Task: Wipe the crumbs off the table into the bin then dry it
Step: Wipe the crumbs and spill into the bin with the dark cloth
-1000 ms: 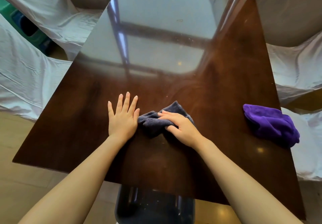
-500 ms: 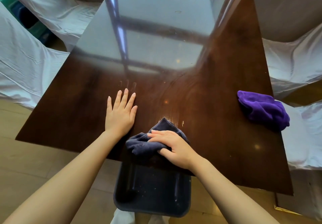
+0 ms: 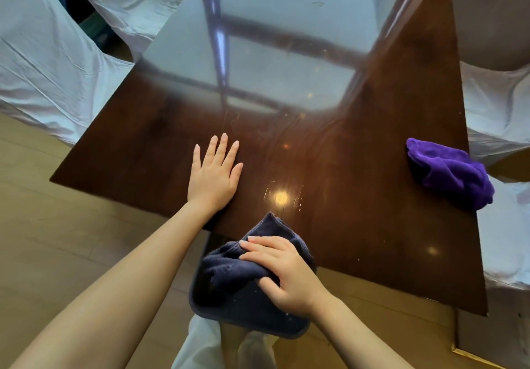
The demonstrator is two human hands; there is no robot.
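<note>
Right now the right hand (image 3: 289,277) has its grip closed on a bunched dark blue cloth (image 3: 243,265) at the near desk (image 3: 358,196) edge, cloth hanging partly over the dark bin (image 3: 249,314) below. Pale specks lie inside the bin. Left hand (image 3: 213,175) lies flat and open on the desk, holding nothing. Purple cloth (image 3: 450,173) sits well apart at the right edge.

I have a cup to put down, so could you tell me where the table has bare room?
The table is bare between the left hand and the purple cloth, and across its reflective far half. The near edge is crowded: the right hand holds the dark cloth over the bin.
</note>
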